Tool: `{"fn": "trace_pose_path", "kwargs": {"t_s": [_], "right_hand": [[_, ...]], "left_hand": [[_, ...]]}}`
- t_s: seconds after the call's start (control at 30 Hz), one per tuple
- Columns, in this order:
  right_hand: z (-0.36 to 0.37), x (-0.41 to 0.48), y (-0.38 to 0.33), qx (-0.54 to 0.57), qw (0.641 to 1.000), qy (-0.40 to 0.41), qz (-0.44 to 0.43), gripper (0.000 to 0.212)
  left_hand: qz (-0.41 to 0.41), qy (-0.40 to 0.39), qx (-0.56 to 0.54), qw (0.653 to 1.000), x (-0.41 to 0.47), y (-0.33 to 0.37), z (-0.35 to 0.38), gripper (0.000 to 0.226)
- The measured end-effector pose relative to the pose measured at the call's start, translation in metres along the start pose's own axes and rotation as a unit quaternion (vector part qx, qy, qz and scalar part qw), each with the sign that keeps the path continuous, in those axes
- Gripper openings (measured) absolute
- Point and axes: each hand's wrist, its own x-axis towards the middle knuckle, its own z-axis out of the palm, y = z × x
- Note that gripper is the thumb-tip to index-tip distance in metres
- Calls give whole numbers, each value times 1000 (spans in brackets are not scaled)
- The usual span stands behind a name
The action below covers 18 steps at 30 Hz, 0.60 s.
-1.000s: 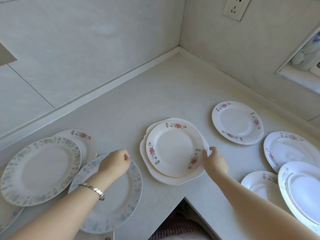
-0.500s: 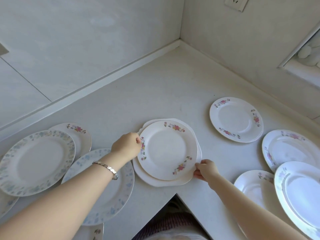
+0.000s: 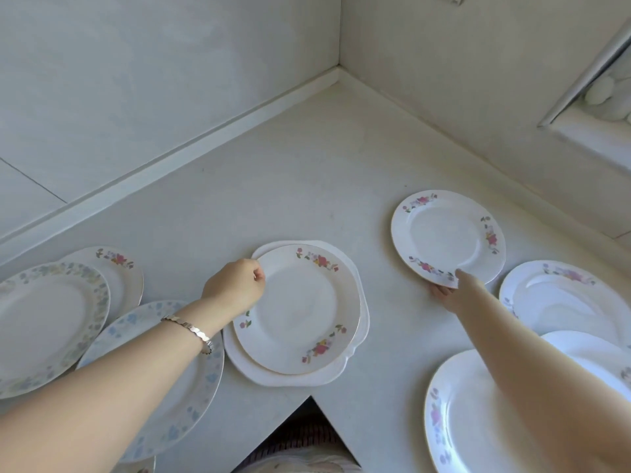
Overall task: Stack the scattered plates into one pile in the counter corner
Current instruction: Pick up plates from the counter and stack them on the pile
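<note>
Progress early: one rose plate [image 3: 300,308] sits on a scalloped plate [image 3: 338,250] mid-counter [image 3: 273,186], well short of the corner [image 3: 336,87]. Its far-left rim is pinched by the left hand [image 3: 235,288]. Fingers underneath, the right hand [image 3: 445,291] grips the second rose plate [image 3: 447,233]. The other plates [image 3: 44,322] lie scattered. All glossy, round, shallow china.

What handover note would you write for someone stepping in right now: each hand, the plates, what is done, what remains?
Left hand: grips the left rim of the middle rose-patterned round white plate, lying on the scalloped plain white plate.
Right hand: pinches the near rim of the right rose-patterned round white plate.
Done: one two-plate pile, midway on the pale counter, not in the corner.
Left: blue-flowered plates on the left and white plates on the right lie unstacked.
</note>
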Motion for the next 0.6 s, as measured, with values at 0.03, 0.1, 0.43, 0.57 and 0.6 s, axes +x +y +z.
{"fn": "trace_pose_path", "kwargs": {"t_s": [0.03,0.1,0.43,0.57,0.6], "right_hand": [[-1,1,2,-4,1000,-5,-4,28],[-7,4,9,7,1000,-7,-27,28],[-47,-53,20,-26,987,-132,-89,11],[-40,-84,46,-138,967,-184,-107,13],[-37,-89,55,-158,963,-191,-107,13]], "left_hand": [[-1,-4,0,1000,0,-1,2,18],[-5,-12,4,1000,0,-3,4,18],[-37,-5,-17,999,-9,-38,9,20],[-49,0,-26,998,-23,-56,8,19],[-55,3,-29,998,-27,-62,8,20]]}}
